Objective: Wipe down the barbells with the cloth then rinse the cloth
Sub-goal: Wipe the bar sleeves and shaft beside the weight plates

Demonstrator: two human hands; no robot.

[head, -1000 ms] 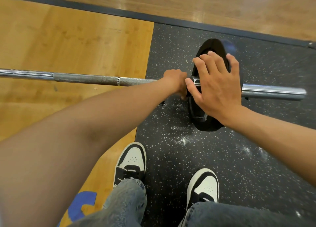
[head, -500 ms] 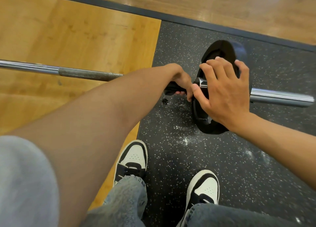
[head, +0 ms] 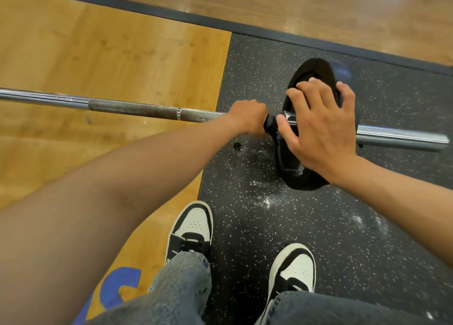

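A steel barbell (head: 137, 110) lies across the floor from left to right, with a black weight plate (head: 313, 79) on its right sleeve. My left hand (head: 248, 118) grips a dark cloth (head: 269, 126) wrapped round the bar just left of the plate. Only a small dark piece of the cloth shows past my fist. My right hand (head: 321, 128) rests spread over the plate and the collar, fingers curved over the plate's top and thumb against the bar. The bare end of the sleeve (head: 402, 138) sticks out to the right.
The plate stands on black speckled rubber matting (head: 257, 226) with white chalk dust on it. Wood flooring (head: 110, 62) lies to the left and beyond a dark border strip (head: 196, 18). My two black-and-white shoes (head: 191, 229) stand close in front of the bar.
My left hand slid along the bar with the cloth, first against the collar, now a little to the left. My right hand stayed on the plate.
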